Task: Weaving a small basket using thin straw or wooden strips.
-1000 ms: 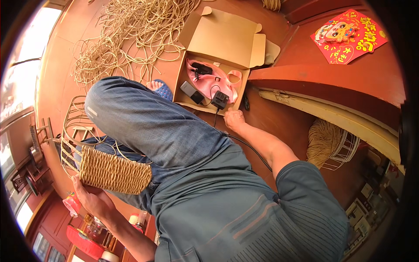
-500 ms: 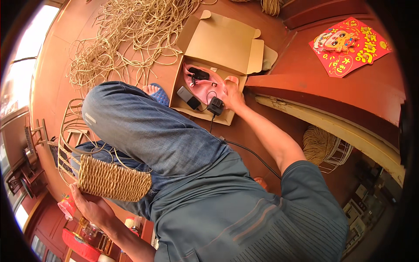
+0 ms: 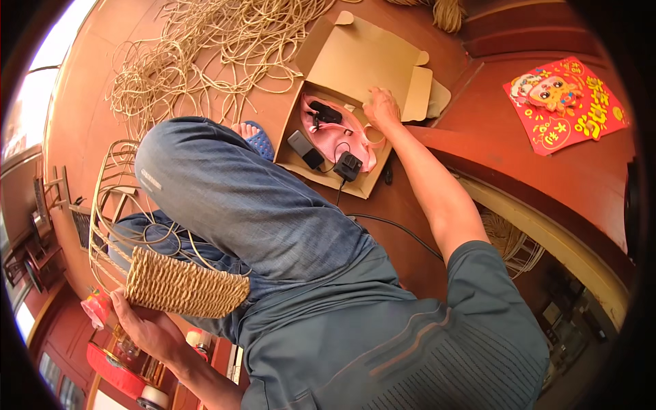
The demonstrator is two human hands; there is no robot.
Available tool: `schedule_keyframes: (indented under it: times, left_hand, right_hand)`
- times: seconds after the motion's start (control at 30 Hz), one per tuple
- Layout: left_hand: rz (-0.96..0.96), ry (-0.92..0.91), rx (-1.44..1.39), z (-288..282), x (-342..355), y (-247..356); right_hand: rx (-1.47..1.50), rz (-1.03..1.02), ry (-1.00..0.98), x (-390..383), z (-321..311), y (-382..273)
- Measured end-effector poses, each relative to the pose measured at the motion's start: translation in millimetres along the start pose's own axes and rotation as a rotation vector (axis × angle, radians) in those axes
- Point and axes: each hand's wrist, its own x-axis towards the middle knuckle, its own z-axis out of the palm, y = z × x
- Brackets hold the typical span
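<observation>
A half-woven basket of twisted tan cord on a wire frame rests by my thigh. My left hand holds its lower edge from beneath, thumb up along the side. My right hand is over the open cardboard box, near the fold where its lid meets the side. Its fingers are curled; what they hold, if anything, is hidden. Inside the box are a pink cloth, a black device, a dark rectangular block and a black adapter with a cable.
Loose tan cord lies tangled on the reddish floor beyond my knee. At right stands a red wooden ledge bearing a red paper decoration. Beneath it is a wire frame with cord. A black cable runs past my waist.
My right hand has moved from the pink cloth inside the box up to the lid's fold. My left hand still holds the basket. The whole view has shifted slightly.
</observation>
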Motion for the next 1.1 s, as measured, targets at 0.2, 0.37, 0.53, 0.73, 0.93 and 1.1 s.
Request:
schedule_keyframes:
  times: [0.2,0.37,0.53,0.73,0.93,1.1]
  left_hand:
    - [0.007,0.069,0.062,9,-4,5]
    - [0.002,0.055,0.049,7,-2,3]
    - [-0.009,0.015,0.029,5,-3,4]
    - [-0.018,-0.040,-0.040,1,0,1]
    - [-0.039,-0.326,-0.187,-36,9,-6]
    - [-0.005,-0.009,0.011,-6,0,-7]
  right_hand:
    - [-0.197,0.063,-0.121,4,13,19]
    - [-0.189,-0.028,-0.092,5,6,29]
    - [-0.246,-0.024,-0.134,-1,4,31]
    - [-0.213,-0.079,-0.125,3,-1,36]
    - [-0.219,0.015,-0.301,9,-12,27]
    - [-0.178,0.069,-0.364,23,-22,34]
